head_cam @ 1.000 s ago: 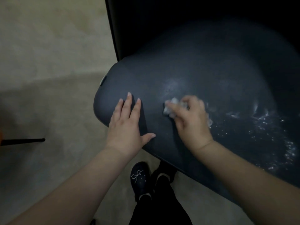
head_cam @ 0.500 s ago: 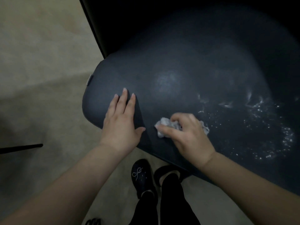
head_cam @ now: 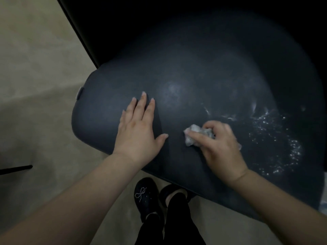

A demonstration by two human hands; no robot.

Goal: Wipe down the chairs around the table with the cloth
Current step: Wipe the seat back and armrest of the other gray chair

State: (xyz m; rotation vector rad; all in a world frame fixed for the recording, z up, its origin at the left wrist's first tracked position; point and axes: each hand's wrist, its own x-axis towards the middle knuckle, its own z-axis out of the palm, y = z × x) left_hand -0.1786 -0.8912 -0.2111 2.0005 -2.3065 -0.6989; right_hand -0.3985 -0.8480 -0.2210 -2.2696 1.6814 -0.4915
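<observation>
A dark blue-grey chair seat (head_cam: 185,82) fills the middle of the view, tucked under a black table. My left hand (head_cam: 139,131) rests flat on the seat's left part, fingers straight and together. My right hand (head_cam: 219,147) grips a small crumpled white cloth (head_cam: 193,134) and presses it on the seat near its front edge. Wet streaks and droplets (head_cam: 276,138) glisten on the seat to the right of that hand.
The black table edge (head_cam: 77,30) runs diagonally at the upper left. Beige floor (head_cam: 35,85) lies to the left and below. My feet in black shoes (head_cam: 146,197) stand under the seat's front edge. A thin dark bar (head_cam: 16,168) pokes in at the far left.
My right hand with the cloth slid from the seat's middle toward the front edge and a little rightward. My left hand stayed flat on the seat.
</observation>
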